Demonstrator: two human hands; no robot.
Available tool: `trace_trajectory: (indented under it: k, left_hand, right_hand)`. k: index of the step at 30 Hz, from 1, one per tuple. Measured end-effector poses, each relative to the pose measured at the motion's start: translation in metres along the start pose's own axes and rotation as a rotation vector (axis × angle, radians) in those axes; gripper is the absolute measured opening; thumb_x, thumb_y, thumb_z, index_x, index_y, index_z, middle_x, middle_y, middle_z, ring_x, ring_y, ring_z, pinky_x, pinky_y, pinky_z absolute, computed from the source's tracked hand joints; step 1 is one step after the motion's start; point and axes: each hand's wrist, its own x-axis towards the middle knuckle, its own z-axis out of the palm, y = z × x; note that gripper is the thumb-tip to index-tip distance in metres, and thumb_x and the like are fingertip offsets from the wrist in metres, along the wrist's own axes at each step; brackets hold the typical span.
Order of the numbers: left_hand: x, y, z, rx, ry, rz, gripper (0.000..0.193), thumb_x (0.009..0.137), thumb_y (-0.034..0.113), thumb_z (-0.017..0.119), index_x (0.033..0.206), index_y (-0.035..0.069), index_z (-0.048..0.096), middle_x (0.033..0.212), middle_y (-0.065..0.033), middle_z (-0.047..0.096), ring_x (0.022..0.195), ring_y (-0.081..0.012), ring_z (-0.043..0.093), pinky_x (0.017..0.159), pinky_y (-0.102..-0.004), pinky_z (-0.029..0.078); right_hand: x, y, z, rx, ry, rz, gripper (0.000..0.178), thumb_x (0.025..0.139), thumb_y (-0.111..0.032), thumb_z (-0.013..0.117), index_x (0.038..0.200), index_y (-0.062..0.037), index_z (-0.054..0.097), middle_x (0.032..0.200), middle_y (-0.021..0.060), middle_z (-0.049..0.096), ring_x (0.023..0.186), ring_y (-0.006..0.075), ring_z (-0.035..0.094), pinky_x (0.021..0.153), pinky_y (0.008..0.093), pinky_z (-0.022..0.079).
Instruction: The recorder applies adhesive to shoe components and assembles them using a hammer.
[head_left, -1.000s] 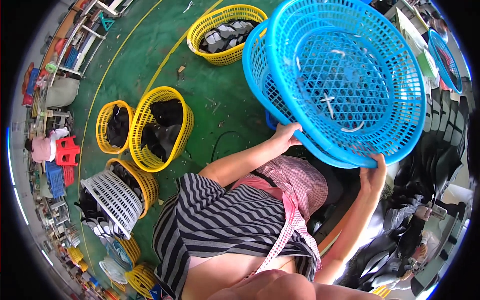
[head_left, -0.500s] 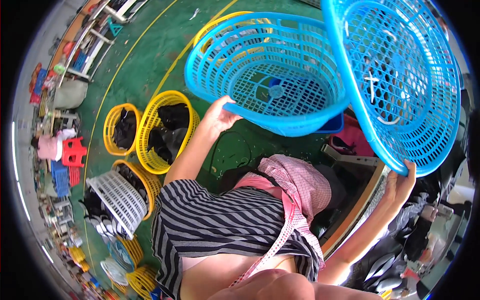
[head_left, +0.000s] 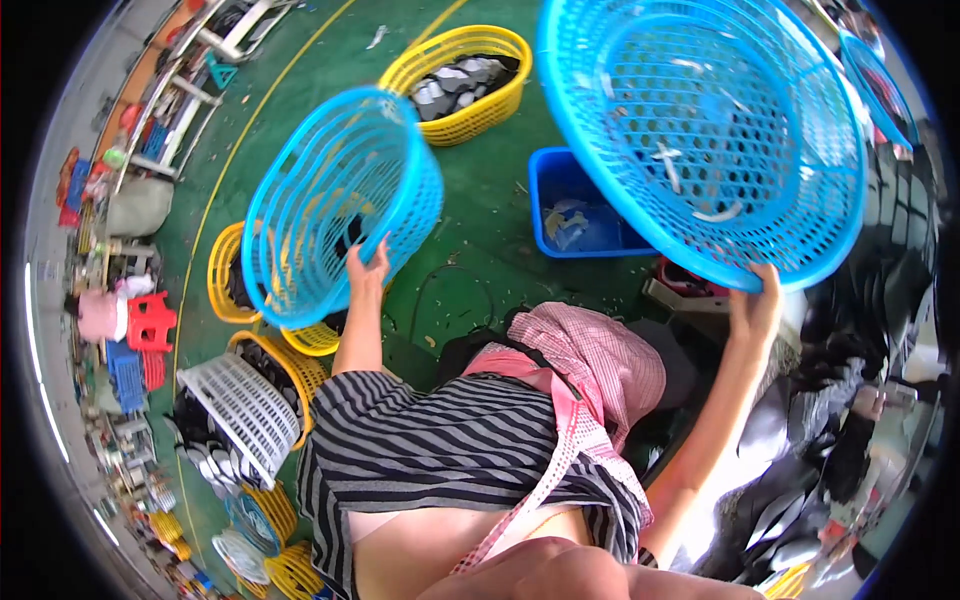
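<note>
My left hand (head_left: 367, 266) grips the rim of a blue mesh basket (head_left: 330, 200) and holds it out to my left, tilted on its side over the yellow baskets. My right hand (head_left: 757, 300) grips the lower rim of a second, larger blue mesh basket (head_left: 700, 130), held up at the upper right with its open side toward me. A few small white pieces lie inside that basket. My striped shirt and pink checked apron fill the lower middle.
A yellow basket of dark and grey pieces (head_left: 465, 70) stands on the green floor at the top. A blue tub (head_left: 570, 215) sits beneath the big basket. More yellow baskets (head_left: 235, 280) and a white basket (head_left: 240, 410) stand at left; dark parts pile up at right (head_left: 830, 420).
The two stacked blue baskets have come apart. My left hand has swung one down and to the left, tipping it on its side, while my right hand keeps the other raised.
</note>
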Motion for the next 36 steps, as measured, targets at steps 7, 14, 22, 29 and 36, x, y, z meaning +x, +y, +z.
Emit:
trace_trajectory:
  k: [7, 14, 22, 29, 36]
  left_hand:
    - [0.021, 0.073, -0.096, -0.097, -0.022, 0.085, 0.058, 0.08, 0.011, 0.05, 0.129, -0.018, 0.043, 0.127, -0.0253, 0.057, 0.115, -0.0339, 0.06, 0.088, -0.0381, 0.059]
    - [0.011, 0.063, -0.094, -0.252, 0.269, 0.322, 0.056, 0.076, 0.008, 0.05, 0.118, -0.028, 0.04, 0.117, -0.0296, 0.054, 0.105, -0.0403, 0.063, 0.082, -0.0392, 0.063]
    - [0.017, 0.039, -0.087, -0.21, 0.202, 0.281, 0.041, 0.077, 0.019, 0.057, 0.109, -0.005, 0.065, 0.11, -0.019, 0.067, 0.098, -0.0315, 0.068, 0.071, -0.0334, 0.064]
    - [-0.002, 0.027, -0.07, -0.042, 0.219, 0.233, 0.077, 0.071, 0.065, 0.068, 0.125, 0.012, 0.06, 0.125, -0.0146, 0.06, 0.1, -0.0316, 0.063, 0.073, -0.0423, 0.06]
    - [0.004, 0.024, -0.053, 0.005, 0.432, 0.451, 0.063, 0.073, 0.051, 0.066, 0.108, -0.001, 0.063, 0.104, -0.0156, 0.068, 0.083, -0.0273, 0.07, 0.059, -0.0347, 0.06]
  right_hand:
    - [0.022, 0.111, -0.019, -0.006, 0.101, 0.324, 0.042, 0.078, -0.002, 0.055, 0.118, 0.0028, 0.047, 0.112, 0.0177, 0.06, 0.099, 0.0382, 0.064, 0.085, 0.0464, 0.058]
    - [0.017, 0.247, -0.091, 0.121, 0.237, 0.471, 0.045, 0.08, 0.003, 0.053, 0.123, -0.0016, 0.039, 0.123, 0.0182, 0.048, 0.109, 0.0389, 0.057, 0.084, 0.0569, 0.059]
    - [-0.006, 0.271, -0.141, -0.009, 0.384, 0.578, 0.066, 0.083, -0.003, 0.056, 0.143, -0.0057, 0.03, 0.126, 0.0257, 0.049, 0.097, 0.0414, 0.065, 0.073, 0.0504, 0.062]
    - [-0.014, 0.279, -0.139, 0.149, 0.406, 0.466, 0.073, 0.085, -0.045, 0.072, 0.141, -0.011, 0.038, 0.122, 0.0154, 0.057, 0.105, 0.0367, 0.061, 0.088, 0.0491, 0.054]
    - [-0.037, 0.247, -0.139, 0.148, 0.444, 0.51, 0.085, 0.082, -0.059, 0.067, 0.144, -0.0089, 0.036, 0.146, 0.0114, 0.04, 0.127, 0.0335, 0.048, 0.104, 0.0436, 0.044]
